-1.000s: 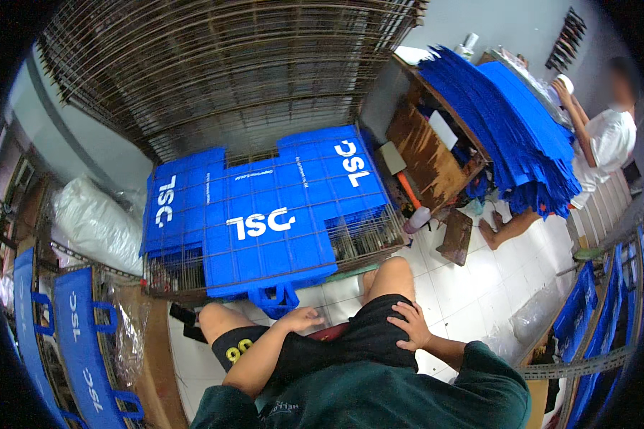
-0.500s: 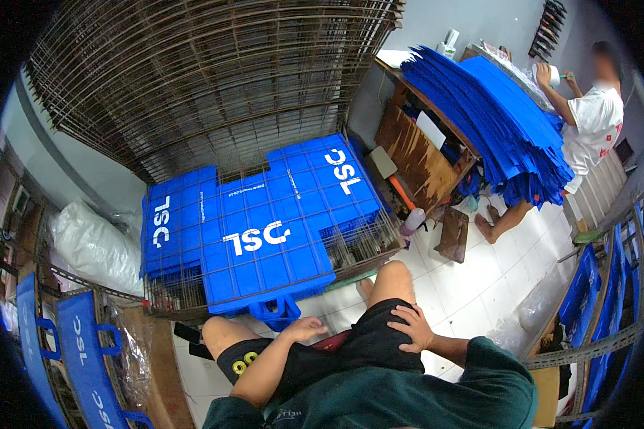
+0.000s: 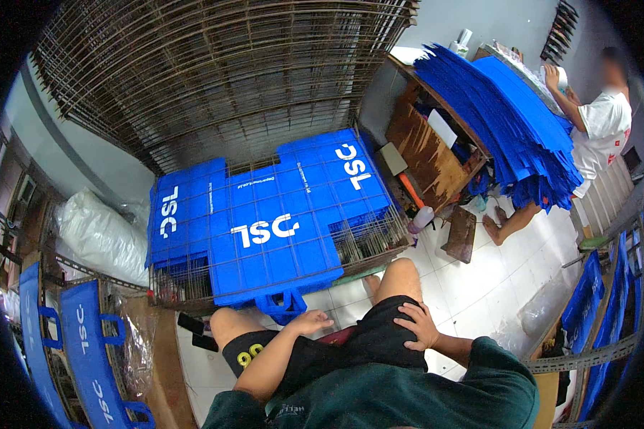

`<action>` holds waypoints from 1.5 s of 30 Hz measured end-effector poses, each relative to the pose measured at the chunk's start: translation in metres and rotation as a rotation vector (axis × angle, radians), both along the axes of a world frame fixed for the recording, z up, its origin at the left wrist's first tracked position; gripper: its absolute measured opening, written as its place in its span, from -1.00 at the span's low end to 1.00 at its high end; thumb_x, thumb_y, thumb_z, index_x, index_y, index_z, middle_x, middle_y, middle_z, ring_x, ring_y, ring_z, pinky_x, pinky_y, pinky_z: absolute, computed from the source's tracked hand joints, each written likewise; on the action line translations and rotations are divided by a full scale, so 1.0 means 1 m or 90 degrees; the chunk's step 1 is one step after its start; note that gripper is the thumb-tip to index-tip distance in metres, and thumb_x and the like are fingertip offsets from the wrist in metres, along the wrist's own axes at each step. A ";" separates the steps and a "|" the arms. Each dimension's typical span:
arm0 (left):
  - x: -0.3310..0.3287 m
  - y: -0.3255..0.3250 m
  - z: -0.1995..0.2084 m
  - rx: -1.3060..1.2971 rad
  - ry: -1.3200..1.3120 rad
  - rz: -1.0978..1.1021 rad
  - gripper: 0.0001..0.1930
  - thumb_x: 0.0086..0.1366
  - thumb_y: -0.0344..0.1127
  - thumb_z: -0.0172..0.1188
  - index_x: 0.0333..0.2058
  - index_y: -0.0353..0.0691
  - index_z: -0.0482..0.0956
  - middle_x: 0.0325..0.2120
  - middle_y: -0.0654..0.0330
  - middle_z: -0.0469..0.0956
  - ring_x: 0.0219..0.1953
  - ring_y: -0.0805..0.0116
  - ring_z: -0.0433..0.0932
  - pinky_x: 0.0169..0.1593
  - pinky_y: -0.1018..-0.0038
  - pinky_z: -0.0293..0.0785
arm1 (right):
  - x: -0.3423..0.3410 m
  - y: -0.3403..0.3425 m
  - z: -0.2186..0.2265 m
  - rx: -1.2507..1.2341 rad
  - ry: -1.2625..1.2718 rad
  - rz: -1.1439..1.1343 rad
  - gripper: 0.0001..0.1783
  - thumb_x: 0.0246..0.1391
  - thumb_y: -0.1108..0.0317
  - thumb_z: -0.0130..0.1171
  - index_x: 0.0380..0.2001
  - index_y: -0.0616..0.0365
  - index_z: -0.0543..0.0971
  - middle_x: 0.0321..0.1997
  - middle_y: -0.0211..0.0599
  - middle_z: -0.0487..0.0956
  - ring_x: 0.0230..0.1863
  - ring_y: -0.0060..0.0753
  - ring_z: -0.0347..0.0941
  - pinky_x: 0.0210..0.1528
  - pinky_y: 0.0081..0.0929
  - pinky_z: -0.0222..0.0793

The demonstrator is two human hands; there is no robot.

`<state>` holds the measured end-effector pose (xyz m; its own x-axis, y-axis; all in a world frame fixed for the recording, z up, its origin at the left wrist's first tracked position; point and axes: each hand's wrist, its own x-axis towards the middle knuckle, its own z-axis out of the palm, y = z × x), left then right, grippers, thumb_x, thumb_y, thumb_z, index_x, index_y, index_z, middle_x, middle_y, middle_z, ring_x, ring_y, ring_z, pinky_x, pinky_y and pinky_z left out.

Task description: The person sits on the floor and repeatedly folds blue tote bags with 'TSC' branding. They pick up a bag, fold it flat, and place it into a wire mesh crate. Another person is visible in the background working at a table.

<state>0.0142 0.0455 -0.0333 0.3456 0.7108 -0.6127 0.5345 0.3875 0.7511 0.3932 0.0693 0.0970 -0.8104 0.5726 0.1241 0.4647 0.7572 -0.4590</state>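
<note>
My right hand (image 3: 417, 325) lies on the thigh of my black shorts (image 3: 386, 336), fingers spread and nothing in them. My left hand (image 3: 312, 323) hovers or rests near my lap, which I cannot tell apart; its fingers look loosely stretched and hold nothing. Just beyond it hangs the handle (image 3: 283, 306) of a blue fabric bag piece. Flat blue bag pieces (image 3: 272, 261) with white print lie on a wire drying rack (image 3: 365, 247) in front of me. Above them, a stack of wire rack shelves (image 3: 215, 79) is tilted up.
On the right, a wooden table (image 3: 433, 154) bears a tall pile of blue fabric sheets (image 3: 508, 121). A person in a white shirt (image 3: 601, 125) stands beside it, holding a white round thing (image 3: 559, 74). Blue bags hang left (image 3: 96, 350) and right (image 3: 587, 300); a plastic-wrapped bundle (image 3: 96, 232) lies left.
My view has shifted slightly, so the rack and table appear a little further right. My hands keep about the same pose. The other person's hands moved a little around the white thing.
</note>
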 end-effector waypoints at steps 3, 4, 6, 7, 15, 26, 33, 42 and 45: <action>0.002 -0.002 0.009 -0.006 0.018 0.008 -0.29 0.05 0.27 0.16 -0.07 -0.28 0.45 -0.10 0.02 0.48 -0.02 0.17 0.45 0.06 0.36 0.34 | 0.001 -0.001 0.000 0.002 -0.008 -0.001 -0.25 -0.11 -0.31 -0.10 0.07 -0.08 0.40 0.21 -0.08 0.23 0.27 0.02 0.05 0.18 0.16 -0.18; 0.002 -0.001 0.014 -0.016 0.020 0.012 -0.29 0.05 0.27 0.16 -0.06 -0.28 0.45 -0.10 0.01 0.49 -0.02 0.17 0.45 0.05 0.36 0.34 | 0.000 -0.001 0.000 0.002 -0.010 -0.004 -0.25 -0.12 -0.31 -0.10 0.06 -0.08 0.40 0.20 -0.07 0.24 0.27 0.02 0.06 0.18 0.16 -0.18; 0.001 -0.002 0.020 -0.001 0.030 -0.010 -0.31 0.07 0.28 0.13 -0.05 -0.24 0.44 -0.09 0.01 0.48 -0.01 0.15 0.43 0.05 0.33 0.33 | 0.000 -0.001 0.000 -0.001 -0.002 -0.003 -0.25 -0.12 -0.30 -0.09 0.06 -0.07 0.40 0.20 -0.07 0.24 0.26 0.03 0.06 0.18 0.16 -0.17; 0.000 -0.003 0.021 0.005 0.034 -0.021 -0.31 0.09 0.28 0.11 -0.04 -0.22 0.43 -0.09 0.01 0.48 0.00 0.15 0.42 0.06 0.32 0.33 | 0.000 -0.002 0.000 -0.004 0.001 -0.003 -0.25 -0.13 -0.30 -0.08 0.06 -0.07 0.40 0.20 -0.06 0.24 0.26 0.04 0.07 0.18 0.16 -0.17; 0.002 -0.006 0.006 0.011 0.030 0.017 -0.29 0.05 0.27 0.17 -0.03 -0.24 0.42 -0.10 0.01 0.48 -0.05 0.16 0.46 0.00 0.35 0.37 | 0.000 -0.003 -0.003 0.007 0.028 -0.011 -0.25 -0.15 -0.30 -0.07 0.02 -0.05 0.42 0.18 -0.05 0.25 0.25 0.05 0.09 0.17 0.18 -0.17; 0.003 -0.003 0.010 -0.005 0.038 0.020 -0.34 0.05 0.23 0.19 -0.06 -0.21 0.44 -0.10 0.00 0.49 -0.06 0.15 0.47 -0.03 0.33 0.39 | 0.001 -0.006 -0.006 0.006 0.032 -0.041 -0.25 -0.11 -0.34 -0.15 0.01 -0.06 0.43 0.15 -0.04 0.28 0.23 0.07 0.11 0.17 0.22 -0.19; 0.004 -0.001 0.025 -0.028 0.038 0.025 -0.33 0.05 0.24 0.18 -0.05 -0.21 0.44 -0.10 0.00 0.48 -0.06 0.16 0.47 -0.03 0.33 0.39 | 0.002 -0.005 -0.006 0.012 0.027 -0.043 -0.25 -0.11 -0.34 -0.15 0.00 -0.04 0.44 0.16 -0.03 0.28 0.23 0.07 0.11 0.18 0.20 -0.19; 0.003 0.000 0.017 -0.022 0.030 0.024 -0.28 0.03 0.27 0.18 -0.01 -0.20 0.40 -0.05 -0.02 0.45 -0.01 0.13 0.44 0.02 0.31 0.37 | 0.002 -0.006 -0.007 0.006 0.027 -0.044 -0.25 -0.12 -0.34 -0.14 -0.01 -0.03 0.45 0.16 -0.04 0.28 0.24 0.07 0.10 0.18 0.20 -0.19; 0.003 -0.003 0.008 -0.013 0.033 0.025 -0.27 0.03 0.28 0.17 0.00 -0.22 0.40 -0.05 -0.02 0.45 0.00 0.12 0.43 0.04 0.31 0.35 | 0.002 -0.006 -0.007 0.008 0.027 -0.040 -0.25 -0.13 -0.33 -0.12 0.00 -0.04 0.45 0.16 -0.04 0.27 0.24 0.06 0.10 0.18 0.20 -0.18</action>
<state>0.0169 0.0423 -0.0248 0.2860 0.7102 -0.6433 0.5564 0.4235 0.7149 0.3950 0.0631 0.0897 -0.7672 0.6198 0.1650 0.4912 0.7332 -0.4702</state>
